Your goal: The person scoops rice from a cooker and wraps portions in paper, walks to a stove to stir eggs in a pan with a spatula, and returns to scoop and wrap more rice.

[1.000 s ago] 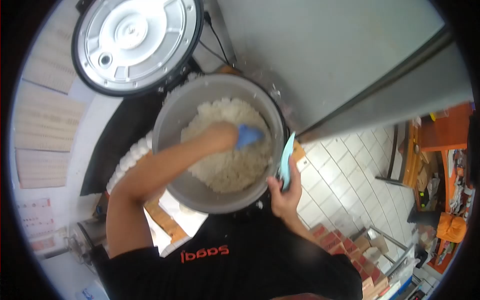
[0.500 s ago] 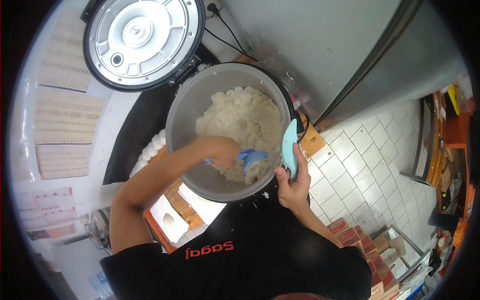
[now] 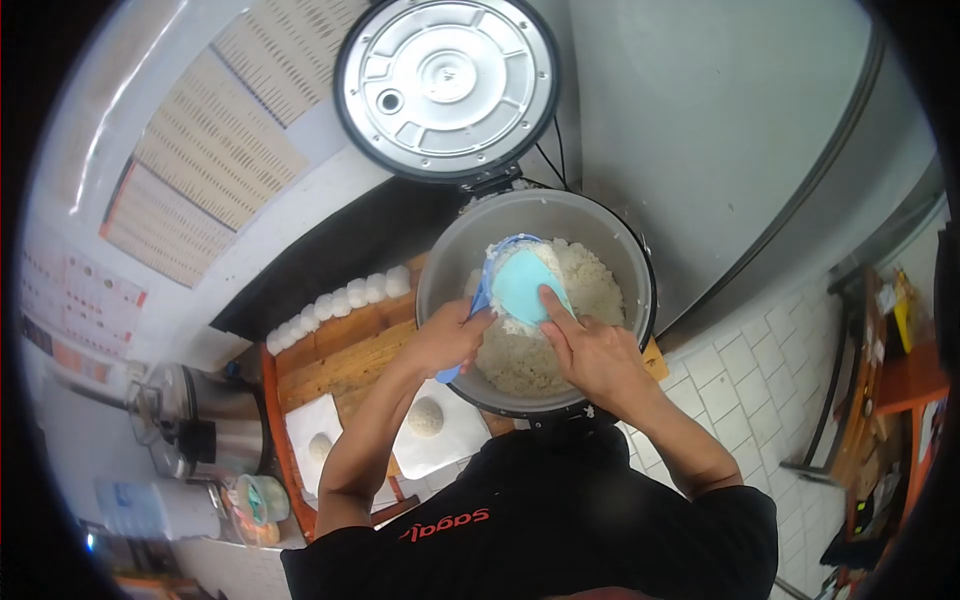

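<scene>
A large rice cooker pot (image 3: 436,270) stands in front of me, with cooked rice (image 3: 600,290) inside. Over the rice, my left hand (image 3: 447,338) is closed around the handle of a blue scoop (image 3: 484,287), which is filled with rice. My right hand (image 3: 600,362) grips a turquoise rice paddle (image 3: 522,290), its index finger stretched along the blade. The paddle lies flat over the scoop's mouth and covers most of the rice in it. The paddle's handle is hidden under my right hand.
The cooker's round metal lid (image 3: 447,85) is raised behind the pot. To the left, a wooden table (image 3: 345,370) bears a row of white lumps (image 3: 345,298) and rice mounds (image 3: 426,417) on white paper. A tall grey cabinet (image 3: 700,130) stands to the right.
The blue scoop has come up out of the rice with my left hand. My right hand has moved from the pot's right rim to the middle, laying the paddle over the scoop. The view has shifted.
</scene>
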Demonstrator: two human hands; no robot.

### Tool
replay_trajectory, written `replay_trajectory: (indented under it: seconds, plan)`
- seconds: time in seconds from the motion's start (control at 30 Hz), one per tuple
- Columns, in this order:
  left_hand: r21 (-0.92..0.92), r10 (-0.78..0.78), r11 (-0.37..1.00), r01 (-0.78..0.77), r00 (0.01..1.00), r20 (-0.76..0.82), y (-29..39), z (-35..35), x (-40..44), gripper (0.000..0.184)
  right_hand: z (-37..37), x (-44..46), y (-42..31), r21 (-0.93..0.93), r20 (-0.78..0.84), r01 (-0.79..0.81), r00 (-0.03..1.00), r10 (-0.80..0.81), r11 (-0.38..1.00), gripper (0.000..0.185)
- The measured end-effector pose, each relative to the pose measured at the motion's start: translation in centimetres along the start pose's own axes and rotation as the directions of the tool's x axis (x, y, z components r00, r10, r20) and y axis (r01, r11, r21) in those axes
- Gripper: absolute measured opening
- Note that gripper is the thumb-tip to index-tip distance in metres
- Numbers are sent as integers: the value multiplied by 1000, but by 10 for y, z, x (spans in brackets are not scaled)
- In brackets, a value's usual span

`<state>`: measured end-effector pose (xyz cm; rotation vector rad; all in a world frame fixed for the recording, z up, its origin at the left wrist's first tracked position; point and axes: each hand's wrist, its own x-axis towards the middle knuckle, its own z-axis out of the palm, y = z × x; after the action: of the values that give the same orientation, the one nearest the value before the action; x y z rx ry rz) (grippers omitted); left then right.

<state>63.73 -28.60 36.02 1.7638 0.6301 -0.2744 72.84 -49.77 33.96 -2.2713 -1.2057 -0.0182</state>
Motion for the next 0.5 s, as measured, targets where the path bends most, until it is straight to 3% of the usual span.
replay_trajectory:
  seconds: [0.13, 0.23, 0.37, 0.4, 0.5]
  plan:
    - [-185, -6, 983, 11, 1000, 27, -15, -8, 1, 31, -13, 4, -4, -89, 144, 35, 989, -22, 995, 44]
    - [-293, -89, 949, 112, 992, 93, -23, -9, 6, 22, -34, 2, -6, -190, 292, 66, 956, -7, 980, 42]
    - [-260, -91, 959, 115, 990, 105, -31, -17, 19, 27, -68, 3, 7, -255, 354, 110, 935, -13, 961, 39]
    - [-255, -90, 960, 111, 992, 94, -25, -21, 17, 27, -74, 4, 1, -241, 293, 72, 956, 2, 968, 40]
    - [-246, -62, 965, 94, 989, 132, -19, -17, 10, 27, -36, 13, -7, -96, -1, 195, 981, -196, 976, 41]
